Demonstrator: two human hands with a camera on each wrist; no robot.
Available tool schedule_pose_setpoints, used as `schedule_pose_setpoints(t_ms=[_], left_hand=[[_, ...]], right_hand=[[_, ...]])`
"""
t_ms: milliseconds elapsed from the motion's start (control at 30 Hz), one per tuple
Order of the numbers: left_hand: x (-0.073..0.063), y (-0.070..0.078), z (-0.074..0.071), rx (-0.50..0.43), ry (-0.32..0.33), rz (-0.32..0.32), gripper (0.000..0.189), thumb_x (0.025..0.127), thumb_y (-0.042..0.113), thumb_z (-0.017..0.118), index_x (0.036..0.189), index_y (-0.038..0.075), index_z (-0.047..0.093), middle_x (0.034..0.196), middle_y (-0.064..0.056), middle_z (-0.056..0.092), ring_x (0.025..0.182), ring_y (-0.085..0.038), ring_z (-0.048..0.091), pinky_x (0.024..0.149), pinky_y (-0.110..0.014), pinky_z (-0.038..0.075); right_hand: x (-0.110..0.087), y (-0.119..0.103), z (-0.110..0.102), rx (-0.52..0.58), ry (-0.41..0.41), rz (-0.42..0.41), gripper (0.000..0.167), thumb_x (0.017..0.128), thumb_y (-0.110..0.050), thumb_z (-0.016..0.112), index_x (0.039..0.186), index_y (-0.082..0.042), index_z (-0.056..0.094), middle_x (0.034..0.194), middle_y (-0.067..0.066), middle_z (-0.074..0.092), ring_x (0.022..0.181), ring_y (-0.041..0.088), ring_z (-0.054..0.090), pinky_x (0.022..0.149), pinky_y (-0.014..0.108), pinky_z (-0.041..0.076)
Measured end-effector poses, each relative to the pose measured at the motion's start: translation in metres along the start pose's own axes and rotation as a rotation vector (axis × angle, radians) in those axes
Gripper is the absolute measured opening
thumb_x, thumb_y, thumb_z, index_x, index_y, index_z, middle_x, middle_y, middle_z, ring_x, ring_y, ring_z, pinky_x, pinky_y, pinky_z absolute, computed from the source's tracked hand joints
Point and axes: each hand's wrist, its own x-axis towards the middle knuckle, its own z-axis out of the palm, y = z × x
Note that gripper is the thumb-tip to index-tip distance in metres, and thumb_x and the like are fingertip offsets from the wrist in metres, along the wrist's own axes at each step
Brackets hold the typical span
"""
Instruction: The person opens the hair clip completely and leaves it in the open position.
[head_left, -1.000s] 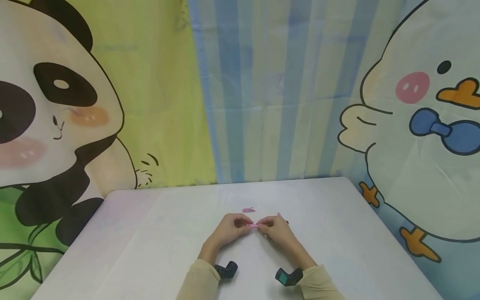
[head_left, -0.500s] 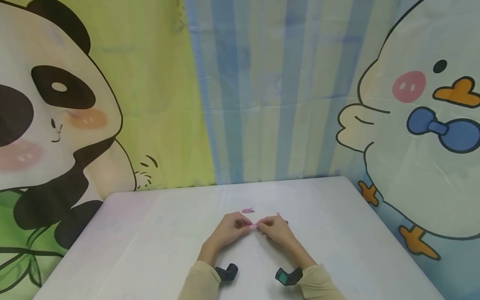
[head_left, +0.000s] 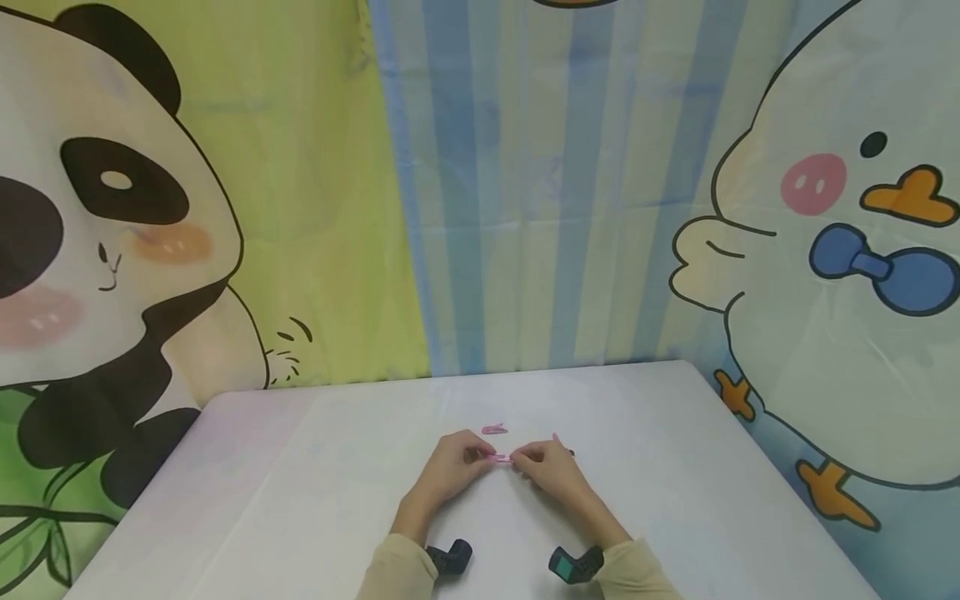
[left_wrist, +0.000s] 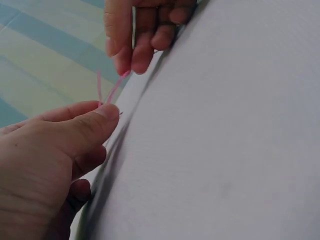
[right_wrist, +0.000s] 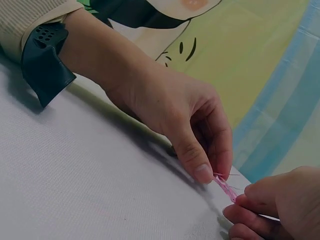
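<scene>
Between my hands in the head view is a small, thin pink forked piece, its two narrow prongs spread apart. My left hand pinches the end where the prongs meet, between thumb and index finger. Opposite it, the fingertips of my right hand pinch the tip of one prong; the other prong stands free in the left wrist view. Fine hair-like threads stick out beside the pink piece in the right wrist view. Fingers cover both its ends.
Another small pink piece lies on the white table just beyond my hands. Behind my right hand a pink tip shows, mostly hidden. A printed curtain hangs at the table's far edge.
My hands have drawn slightly apart, and more of the pink piece with its spread prongs shows between the fingertips. The head view has shifted a little; the other pink piece lies where it was.
</scene>
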Motion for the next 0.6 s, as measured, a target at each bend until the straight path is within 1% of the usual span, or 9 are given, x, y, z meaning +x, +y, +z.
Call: schedule_pose_setpoints(t_ms=[33, 67, 167, 267, 300, 367, 467, 533, 600], left_hand=[[0.0003, -0.0006, 0.0016, 0.003, 0.012, 0.009, 0.012, 0.079, 0.019, 0.076, 0.091, 0.023, 0.073, 0.083, 0.012, 0.066, 0.076, -0.003, 0.056, 0.072, -0.022, 0.047], [0.0007, -0.0011, 0.0030, 0.007, 0.021, 0.013, 0.013, 0.079, 0.019, 0.076, 0.091, 0.023, 0.073, 0.083, 0.012, 0.066, 0.076, -0.003, 0.056, 0.072, -0.022, 0.047], [0.0019, -0.0014, 0.0052, 0.021, 0.054, 0.010, 0.013, 0.079, 0.019, 0.077, 0.090, 0.022, 0.073, 0.084, 0.012, 0.066, 0.077, -0.003, 0.057, 0.072, -0.023, 0.048], [0.0030, -0.0022, 0.0068, 0.045, 0.092, 0.009, 0.014, 0.078, 0.018, 0.077, 0.091, 0.021, 0.073, 0.084, 0.010, 0.067, 0.076, -0.004, 0.057, 0.070, -0.023, 0.048], [0.0032, -0.0024, 0.0073, 0.052, 0.104, 0.008, 0.014, 0.078, 0.018, 0.077, 0.091, 0.020, 0.073, 0.085, 0.009, 0.068, 0.075, -0.004, 0.057, 0.069, -0.022, 0.048], [0.0039, -0.0028, 0.0081, 0.066, 0.127, 0.008, 0.014, 0.078, 0.017, 0.078, 0.091, 0.019, 0.073, 0.085, 0.007, 0.069, 0.075, -0.005, 0.058, 0.068, -0.022, 0.048], [0.0054, -0.0036, 0.0088, 0.086, 0.158, -0.008, 0.014, 0.077, 0.017, 0.078, 0.090, 0.018, 0.074, 0.087, 0.006, 0.070, 0.076, -0.005, 0.059, 0.069, -0.022, 0.049], [0.0064, -0.0038, 0.0089, 0.093, 0.178, -0.024, 0.014, 0.077, 0.017, 0.078, 0.090, 0.018, 0.074, 0.086, 0.006, 0.070, 0.076, -0.006, 0.060, 0.069, -0.023, 0.050], [0.0077, -0.0043, 0.0090, 0.096, 0.192, -0.043, 0.013, 0.077, 0.017, 0.078, 0.089, 0.018, 0.074, 0.085, 0.006, 0.070, 0.075, -0.006, 0.060, 0.068, -0.022, 0.050]], right_hand=[[-0.0004, 0.0000, -0.0003, 0.003, 0.002, 0.007, 0.023, 0.091, -0.031, 0.061, 0.100, -0.013, 0.073, 0.070, -0.005, 0.065, 0.059, 0.009, 0.055, 0.085, 0.044, 0.040], [-0.0006, 0.0002, -0.0008, 0.010, 0.003, 0.015, 0.023, 0.091, -0.031, 0.061, 0.100, -0.013, 0.073, 0.070, -0.005, 0.065, 0.059, 0.009, 0.055, 0.083, 0.042, 0.042], [-0.0005, 0.0003, -0.0018, 0.035, 0.006, 0.028, 0.023, 0.091, -0.030, 0.062, 0.100, -0.012, 0.073, 0.071, -0.004, 0.065, 0.060, 0.010, 0.056, 0.074, 0.035, 0.046], [-0.0011, 0.0006, -0.0024, 0.039, 0.008, 0.035, 0.024, 0.091, -0.030, 0.062, 0.100, -0.011, 0.073, 0.073, -0.003, 0.065, 0.062, 0.009, 0.056, 0.066, 0.028, 0.047], [-0.0015, 0.0007, -0.0024, 0.036, 0.009, 0.037, 0.023, 0.091, -0.031, 0.062, 0.100, -0.012, 0.073, 0.073, -0.004, 0.065, 0.063, 0.010, 0.056, 0.067, 0.030, 0.047], [-0.0024, 0.0004, -0.0021, 0.021, 0.015, 0.036, 0.023, 0.091, -0.031, 0.062, 0.099, -0.012, 0.073, 0.072, -0.004, 0.065, 0.063, 0.010, 0.056, 0.074, 0.036, 0.047], [-0.0037, -0.0004, -0.0016, 0.013, 0.027, 0.029, 0.021, 0.091, -0.029, 0.062, 0.097, -0.012, 0.073, 0.070, -0.004, 0.064, 0.061, 0.010, 0.056, 0.084, 0.048, 0.043], [-0.0044, -0.0013, -0.0013, 0.012, 0.036, 0.021, 0.021, 0.091, -0.029, 0.063, 0.096, -0.012, 0.073, 0.069, -0.004, 0.064, 0.060, 0.010, 0.055, 0.090, 0.053, 0.038], [-0.0049, -0.0018, -0.0006, 0.017, 0.040, 0.015, 0.021, 0.091, -0.028, 0.062, 0.096, -0.011, 0.073, 0.068, -0.004, 0.064, 0.058, 0.010, 0.055, 0.089, 0.055, 0.039]])
